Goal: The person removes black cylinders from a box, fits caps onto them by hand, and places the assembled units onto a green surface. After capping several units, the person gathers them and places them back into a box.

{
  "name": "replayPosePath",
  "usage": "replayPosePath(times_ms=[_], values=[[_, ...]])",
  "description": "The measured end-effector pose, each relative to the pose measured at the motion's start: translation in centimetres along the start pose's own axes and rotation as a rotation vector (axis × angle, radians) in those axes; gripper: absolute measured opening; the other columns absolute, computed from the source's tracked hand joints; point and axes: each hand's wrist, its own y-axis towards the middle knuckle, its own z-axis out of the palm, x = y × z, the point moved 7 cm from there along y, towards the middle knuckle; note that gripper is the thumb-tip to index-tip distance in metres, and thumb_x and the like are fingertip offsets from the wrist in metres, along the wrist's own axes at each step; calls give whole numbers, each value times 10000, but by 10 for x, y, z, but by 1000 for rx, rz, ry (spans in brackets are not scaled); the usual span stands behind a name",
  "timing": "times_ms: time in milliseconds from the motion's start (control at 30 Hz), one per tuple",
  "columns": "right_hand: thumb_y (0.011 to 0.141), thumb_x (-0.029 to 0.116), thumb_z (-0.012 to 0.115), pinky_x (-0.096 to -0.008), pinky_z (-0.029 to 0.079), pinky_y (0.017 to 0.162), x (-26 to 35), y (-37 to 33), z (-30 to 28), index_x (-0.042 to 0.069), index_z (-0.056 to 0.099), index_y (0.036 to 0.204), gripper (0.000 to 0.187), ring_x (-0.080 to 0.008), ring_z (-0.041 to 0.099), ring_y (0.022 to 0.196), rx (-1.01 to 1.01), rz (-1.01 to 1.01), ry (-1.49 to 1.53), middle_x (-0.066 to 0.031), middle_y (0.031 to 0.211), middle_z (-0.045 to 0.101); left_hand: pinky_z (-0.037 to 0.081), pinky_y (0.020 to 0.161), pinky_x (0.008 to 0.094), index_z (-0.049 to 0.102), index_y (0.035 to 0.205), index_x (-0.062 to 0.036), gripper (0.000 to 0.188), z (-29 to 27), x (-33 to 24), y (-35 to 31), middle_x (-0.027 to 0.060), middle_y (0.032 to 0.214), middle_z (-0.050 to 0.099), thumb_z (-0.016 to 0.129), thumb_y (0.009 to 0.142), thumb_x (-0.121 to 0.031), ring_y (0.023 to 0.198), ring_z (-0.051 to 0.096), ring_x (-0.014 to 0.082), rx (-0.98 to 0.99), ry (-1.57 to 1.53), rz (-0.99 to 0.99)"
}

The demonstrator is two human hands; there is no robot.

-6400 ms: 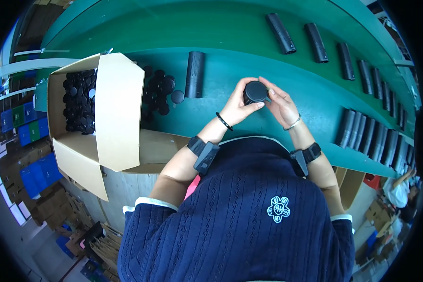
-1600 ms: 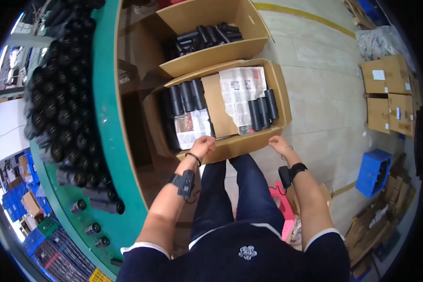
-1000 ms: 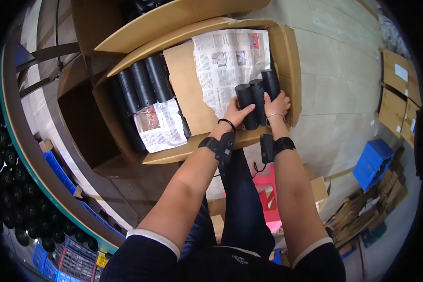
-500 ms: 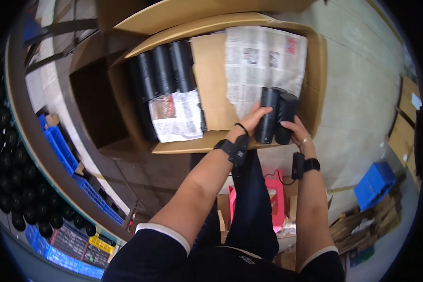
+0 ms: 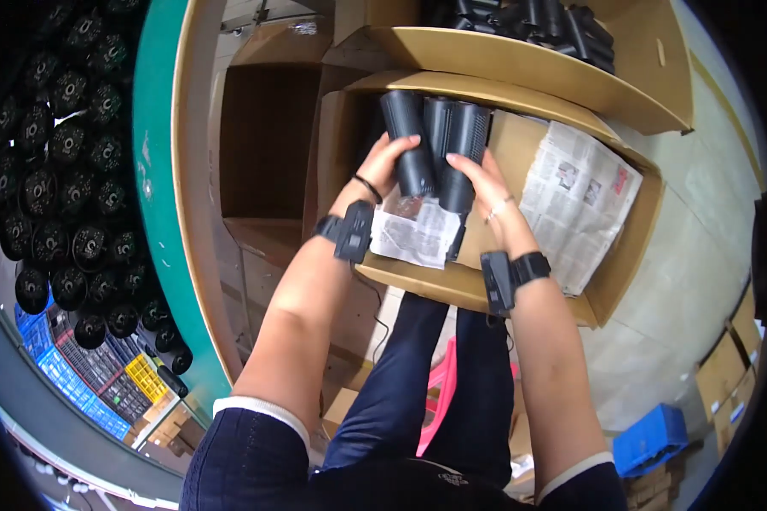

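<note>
1. Green-topped bench [image 5: 162,196] with a brown edge, left of frame; a mass of black round-ended cylinders [image 5: 68,153] beside it at the far left.
2. Open brown cardboard box [image 5: 435,285], centre to right of frame; all three black textured cylinders below lie within its outline.
3. Left hand [image 5: 383,166], upper centre. Fingers parted to the width of one cylinder and curled about its left side; thumb over the upper face; undersides hidden.
4. First black textured cylinder [image 5: 409,140], held by the left hand. Immediately right of that palm; long axis steep, upper end leaning left, lower end right.
5. Small torn printed paper sheet [image 5: 413,234], below the cylinders; contact with them cannot be told.
6. Second black textured cylinder [image 5: 437,128], between the held pair, just beside the third. Whether fingers touch it cannot be told.
7. Third black textured cylinder [image 5: 467,136], directly left of the right hand, the nearer of the two. Axis near vertical, upper end leaning right; its lower end converges toward the first.
8. Right hand [image 5: 490,183]. Thumb across the third cylinder, fingers at its right side, closed to its width.
9. Large printed newspaper sheet [image 5: 579,196], right within the box.
</note>
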Motion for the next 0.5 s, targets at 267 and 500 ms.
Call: replayPosePath(times_ms=[267, 500], values=[[763, 290, 723, -333, 433, 913, -10, 43, -17, 8, 433, 1270, 648, -198, 550, 1050, -108, -116, -209, -125, 1154, 568, 479, 850, 373, 296, 1338, 2, 905, -87, -24, 40, 210, 1192, 502, 757, 662, -386, 1027, 555, 304, -309, 673, 181], [775, 311, 710, -330, 190, 1096, -16, 58, -31, 31, 238, 1418, 845, -202, 333, 1294, 84, 5, -162, -112, 1360, 414, 451, 896, 365, 266, 1386, -32, 985, -88, -21, 42, 185, 1244, 482, 761, 653, -464, 1057, 544, 290, -82, 409, -29]])
